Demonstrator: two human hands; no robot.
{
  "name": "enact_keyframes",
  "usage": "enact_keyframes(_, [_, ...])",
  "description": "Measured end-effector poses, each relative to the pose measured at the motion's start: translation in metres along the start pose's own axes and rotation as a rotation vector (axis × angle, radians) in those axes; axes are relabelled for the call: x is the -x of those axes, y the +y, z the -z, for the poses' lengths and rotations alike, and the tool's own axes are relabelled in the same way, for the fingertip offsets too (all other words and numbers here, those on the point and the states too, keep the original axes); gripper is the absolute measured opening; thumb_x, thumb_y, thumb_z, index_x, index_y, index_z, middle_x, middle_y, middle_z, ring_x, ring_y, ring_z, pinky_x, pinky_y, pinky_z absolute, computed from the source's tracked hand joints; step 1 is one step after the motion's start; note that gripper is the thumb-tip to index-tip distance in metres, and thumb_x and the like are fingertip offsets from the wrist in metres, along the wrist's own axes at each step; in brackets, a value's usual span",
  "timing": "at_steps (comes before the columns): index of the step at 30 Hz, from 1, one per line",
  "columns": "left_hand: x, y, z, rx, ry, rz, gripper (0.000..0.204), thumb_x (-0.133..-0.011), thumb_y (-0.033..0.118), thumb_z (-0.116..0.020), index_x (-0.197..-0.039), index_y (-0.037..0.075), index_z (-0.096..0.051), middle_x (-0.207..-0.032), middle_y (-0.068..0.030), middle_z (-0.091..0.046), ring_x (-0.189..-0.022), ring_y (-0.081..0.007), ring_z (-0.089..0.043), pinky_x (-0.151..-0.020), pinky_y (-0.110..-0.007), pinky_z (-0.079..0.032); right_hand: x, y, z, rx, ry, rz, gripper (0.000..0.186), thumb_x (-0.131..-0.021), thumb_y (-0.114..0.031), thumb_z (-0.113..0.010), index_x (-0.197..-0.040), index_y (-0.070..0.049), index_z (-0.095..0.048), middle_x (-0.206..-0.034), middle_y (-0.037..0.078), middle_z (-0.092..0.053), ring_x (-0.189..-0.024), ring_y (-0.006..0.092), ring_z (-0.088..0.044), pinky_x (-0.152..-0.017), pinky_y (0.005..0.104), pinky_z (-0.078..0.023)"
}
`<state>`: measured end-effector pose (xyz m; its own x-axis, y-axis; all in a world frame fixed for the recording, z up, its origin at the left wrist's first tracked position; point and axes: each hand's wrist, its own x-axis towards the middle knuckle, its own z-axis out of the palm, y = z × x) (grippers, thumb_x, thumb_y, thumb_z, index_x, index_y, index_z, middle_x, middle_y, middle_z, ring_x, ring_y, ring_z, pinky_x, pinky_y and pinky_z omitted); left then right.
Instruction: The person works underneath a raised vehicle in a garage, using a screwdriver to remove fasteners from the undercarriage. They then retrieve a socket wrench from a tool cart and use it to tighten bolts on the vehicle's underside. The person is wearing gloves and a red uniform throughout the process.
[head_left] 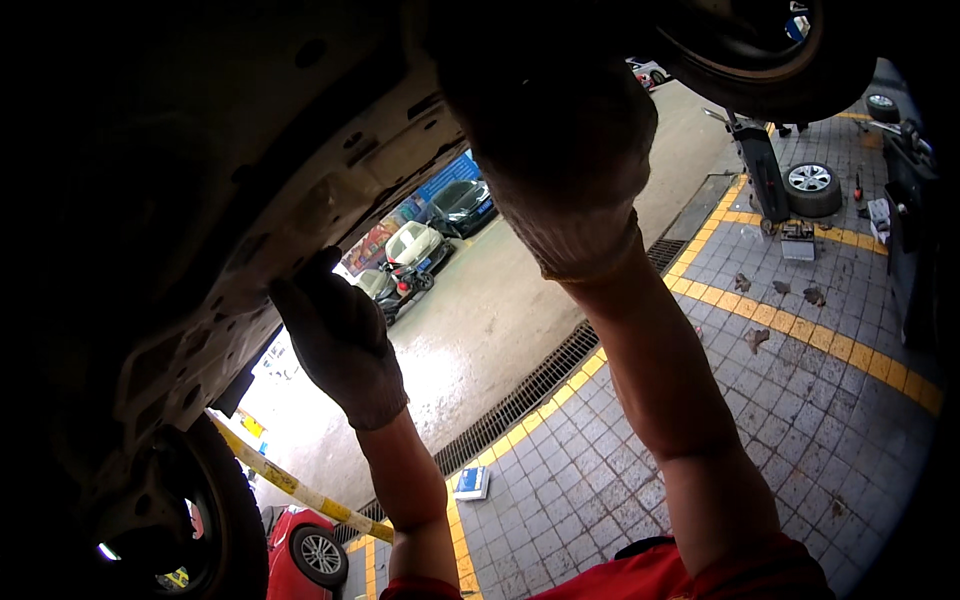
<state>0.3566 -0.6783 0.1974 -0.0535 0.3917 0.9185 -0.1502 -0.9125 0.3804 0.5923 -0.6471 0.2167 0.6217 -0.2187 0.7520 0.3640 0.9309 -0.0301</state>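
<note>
Overhead is the dark underside of a raised car (330, 190), its pale metal sill running diagonally across the left half. My left hand (345, 345), in a knitted work glove, reaches up against the lower part of this sill. Its fingers look curled, but shadow hides what is in them. My right hand (570, 170), gloved as well, is raised higher and nearer the middle, by the dark underbody. Its fingers are lost in deep shadow, so whether it grips anything does not show.
Dark wheels (770, 60) hang at top right and lower left (225, 510). A yellow-and-white bar (300, 488) slants near a red car (300, 550). Below are tiled floor, a drain grate (520, 390) and a box (472, 483). A loose wheel (812, 188) lies at right.
</note>
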Motion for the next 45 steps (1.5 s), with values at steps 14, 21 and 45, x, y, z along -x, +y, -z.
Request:
enact_keyframes(14, [0.003, 0.007, -0.005, -0.019, 0.044, 0.028, 0.06, -0.115, 0.049, -0.043, -0.118, -0.005, -0.07, -0.061, 0.0069, -0.031, -0.045, -0.0047, -0.02, -0.04, -0.024, -0.017, 0.0, -0.047, 0.002, -0.354, 0.044, -0.334, 0.014, -0.1, -0.008, -0.068, -0.112, 0.0, -0.069, -0.094, 0.017, -0.071, -0.087, 0.0302, -0.072, -0.079, 0.0386, -0.058])
enact_keyframes(21, [0.006, 0.007, -0.011, -0.082, 0.116, 0.013, 0.056, -0.115, 0.048, -0.045, -0.114, -0.002, -0.07, -0.061, 0.0068, -0.035, -0.045, -0.0047, -0.021, -0.04, -0.024, -0.018, 0.006, -0.028, -0.002, 0.055, 0.179, 0.023, 0.027, -0.091, -0.007, -0.078, -0.117, -0.003, -0.072, -0.105, 0.017, -0.073, -0.093, 0.0299, -0.074, -0.073, 0.0392, -0.061])
enact_keyframes(45, [0.002, -0.002, 0.003, -0.041, -0.007, -0.028, 0.054, -0.114, 0.049, -0.047, -0.123, 0.002, -0.071, -0.072, 0.0039, -0.059, -0.045, -0.0034, -0.029, -0.04, -0.024, -0.02, 0.01, 0.005, -0.035, -0.172, 0.363, 0.208, 0.014, -0.096, -0.005, -0.074, -0.109, -0.004, -0.069, -0.098, 0.01, -0.067, -0.084, 0.0184, -0.067, -0.068, 0.0293, -0.054])
